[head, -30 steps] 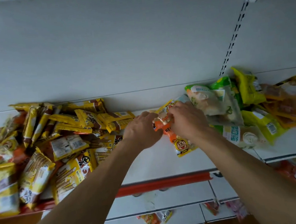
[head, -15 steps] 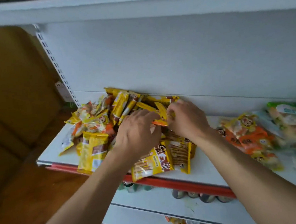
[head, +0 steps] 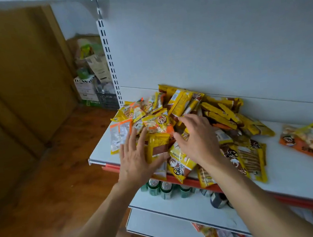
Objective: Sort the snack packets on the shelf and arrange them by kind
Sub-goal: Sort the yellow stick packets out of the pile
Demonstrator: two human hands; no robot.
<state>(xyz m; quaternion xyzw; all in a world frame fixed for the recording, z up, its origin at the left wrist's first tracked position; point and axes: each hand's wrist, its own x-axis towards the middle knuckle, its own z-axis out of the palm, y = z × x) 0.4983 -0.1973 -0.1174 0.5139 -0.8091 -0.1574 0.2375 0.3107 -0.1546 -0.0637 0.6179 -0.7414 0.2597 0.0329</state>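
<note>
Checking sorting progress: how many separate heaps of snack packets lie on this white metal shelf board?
2. A big yellow-and-brown heap at left, under left hand and right hand; a small orange heap by the right edge. More may lie out of frame.

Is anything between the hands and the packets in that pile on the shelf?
Nothing visible. The left hand lies open on the pile at its front left, and the right hand is spread over its middle. Neither grips a packet yet.

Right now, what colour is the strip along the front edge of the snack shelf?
Red. The front edge strip shows best in the head view, just left of the left hand.
</note>
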